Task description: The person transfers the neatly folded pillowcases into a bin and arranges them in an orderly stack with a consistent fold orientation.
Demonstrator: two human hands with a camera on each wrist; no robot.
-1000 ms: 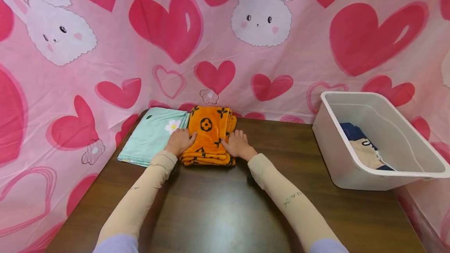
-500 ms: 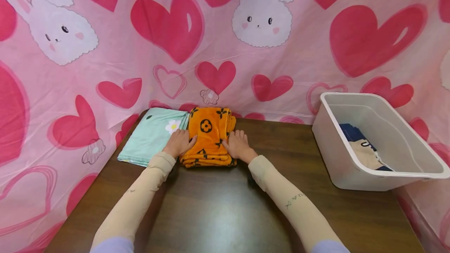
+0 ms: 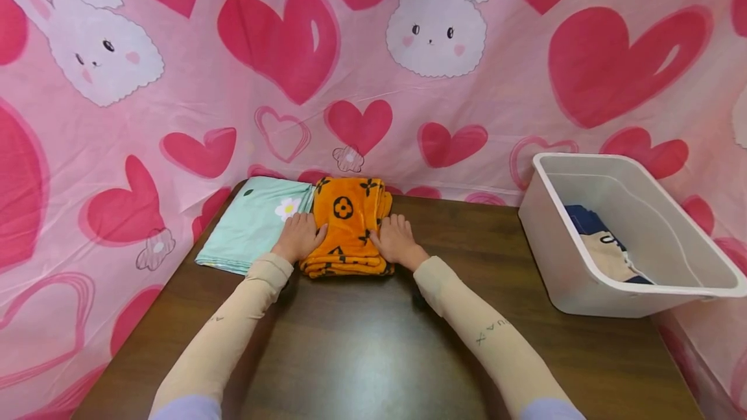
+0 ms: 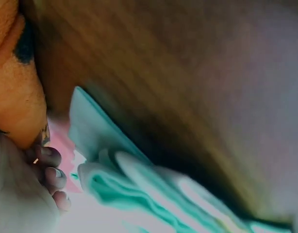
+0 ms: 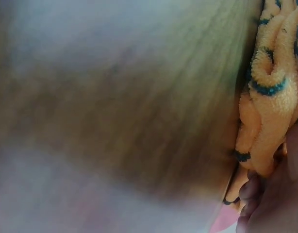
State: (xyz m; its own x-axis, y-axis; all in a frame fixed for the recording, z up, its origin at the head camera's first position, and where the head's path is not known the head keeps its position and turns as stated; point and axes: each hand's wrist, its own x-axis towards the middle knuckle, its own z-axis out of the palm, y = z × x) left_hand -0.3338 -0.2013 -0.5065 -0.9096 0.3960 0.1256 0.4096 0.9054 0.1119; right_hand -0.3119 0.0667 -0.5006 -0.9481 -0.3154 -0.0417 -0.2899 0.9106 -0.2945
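Note:
A folded plush orange blanket (image 3: 344, 225) with black flower-like marks lies in a stack of layers near the back of the table. My left hand (image 3: 299, 237) grips its left side, the thumb over the top. On the opposite side my right hand (image 3: 398, 238) holds it the same way. In both wrist views the fingers curl in against the orange blanket's (image 4: 18, 97) side, with part of them hidden. A folded mint-green cloth (image 3: 251, 225) with a white flower lies directly left of the blanket, close beside my left hand.
At the right of the brown wooden table (image 3: 362, 342) stands a light grey plastic bin (image 3: 554, 264). Inside it are folded navy and beige fabrics (image 3: 607, 251). A pink curtain (image 3: 362, 50) with hearts and rabbits hangs behind the table and along its sides.

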